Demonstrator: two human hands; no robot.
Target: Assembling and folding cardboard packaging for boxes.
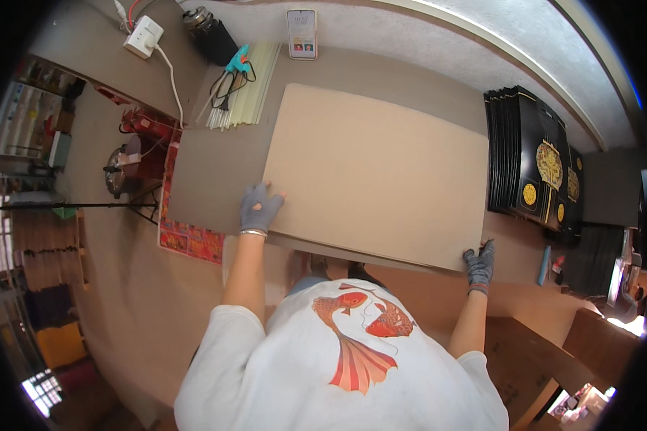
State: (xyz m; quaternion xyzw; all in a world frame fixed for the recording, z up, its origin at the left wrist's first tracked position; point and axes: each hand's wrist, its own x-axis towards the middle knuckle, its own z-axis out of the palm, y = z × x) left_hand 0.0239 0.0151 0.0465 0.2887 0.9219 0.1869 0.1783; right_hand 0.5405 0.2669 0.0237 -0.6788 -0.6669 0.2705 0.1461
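Note:
A large flat beige board (377, 172), perhaps cardboard, lies on the grey-brown worktable (219, 172) in front of me. My left hand (260, 208), in a grey glove with bare fingertips, rests at the board's near left corner with its fingers apart. At the near right corner is my right hand (479, 266), in a darker grey glove, its fingers stretched out along the board's edge. Neither hand appears to grip anything. Just right of the board stands a stack of black folded packages (532, 158) with gold round emblems.
Behind the board lie pale glue sticks (255, 90) with a teal glue gun (238, 59) and its cord. A black bottle (210, 36), a propped phone (302, 34) and a white power strip (144, 36) line the back. A brown carton (517, 359) stands lower right.

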